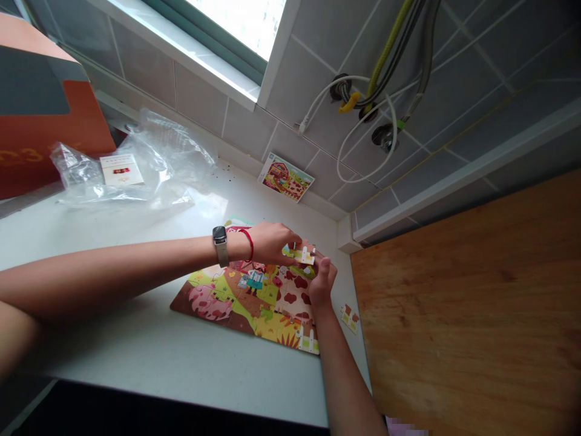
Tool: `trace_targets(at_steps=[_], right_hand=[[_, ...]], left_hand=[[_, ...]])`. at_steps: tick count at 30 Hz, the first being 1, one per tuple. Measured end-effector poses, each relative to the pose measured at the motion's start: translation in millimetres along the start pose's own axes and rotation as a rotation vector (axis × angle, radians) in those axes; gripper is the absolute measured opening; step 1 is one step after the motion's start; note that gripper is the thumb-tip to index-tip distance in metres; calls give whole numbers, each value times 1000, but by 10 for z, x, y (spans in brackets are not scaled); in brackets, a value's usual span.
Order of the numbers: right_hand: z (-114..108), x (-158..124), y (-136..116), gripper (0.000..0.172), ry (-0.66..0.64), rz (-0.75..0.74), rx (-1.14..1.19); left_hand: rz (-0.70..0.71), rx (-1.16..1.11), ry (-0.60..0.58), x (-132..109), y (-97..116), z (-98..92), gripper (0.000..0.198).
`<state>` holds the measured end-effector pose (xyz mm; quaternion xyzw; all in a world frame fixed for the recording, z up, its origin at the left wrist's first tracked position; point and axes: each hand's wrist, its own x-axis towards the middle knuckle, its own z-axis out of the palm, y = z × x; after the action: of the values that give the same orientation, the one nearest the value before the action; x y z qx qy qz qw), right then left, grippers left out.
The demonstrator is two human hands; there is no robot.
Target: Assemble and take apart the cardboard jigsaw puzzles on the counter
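Note:
A farm-scene jigsaw puzzle (254,309) lies on the white countertop, its joined pieces showing a cow, a pig and a farmer. Over its upper right part, my left hand (272,241) pinches a puzzle piece (307,254) with a white fence on it. My right hand (323,281) meets the same piece from the right, fingers curled at its edge and thumb raised. A watch and a red bracelet are on my left wrist, and that forearm covers part of the puzzle's upper left. Another loose puzzle piece (349,318) lies on the countertop right of my right wrist.
A picture card (287,177) of the farm scene leans by the tiled wall. Crumpled clear plastic (167,157) with a small white card (121,170) sits at left, near an orange box (54,127). A wooden board (472,303) borders the countertop's right side. Hoses (385,60) hang above.

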<state>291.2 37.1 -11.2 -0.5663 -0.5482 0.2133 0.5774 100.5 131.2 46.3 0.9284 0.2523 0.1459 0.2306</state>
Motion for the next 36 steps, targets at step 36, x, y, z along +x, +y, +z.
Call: trace_targets(at_steps=[36], right_hand=[[-17, 110, 109, 59, -26, 143, 45]], left_hand=[[239, -19, -112, -454, 594, 691, 35]])
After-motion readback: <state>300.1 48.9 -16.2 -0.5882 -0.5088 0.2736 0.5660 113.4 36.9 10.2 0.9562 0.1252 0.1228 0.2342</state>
